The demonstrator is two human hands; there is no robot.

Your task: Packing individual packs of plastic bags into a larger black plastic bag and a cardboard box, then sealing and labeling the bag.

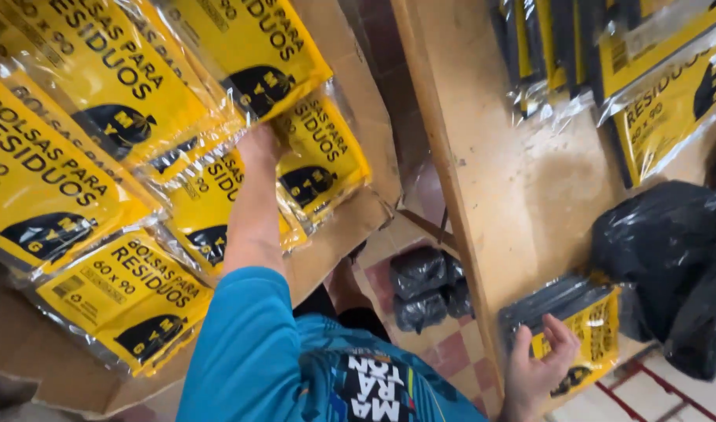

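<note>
The left hand reached among the yellow packets, its fingers hidden beneath them so I cannot tell their grip, while the right hand lay spread on a desk packet; the loose overlapping stack might slide.

A cardboard box stands to the left, with packets stacked in it. The left hand reaches among them. The tabletop lies to the right. On its near edge lies one packet under the right hand, with a heap of bags just right of it. More packets lie at the far side. Rolled bags sit on the floor between box and tabletop.
</note>
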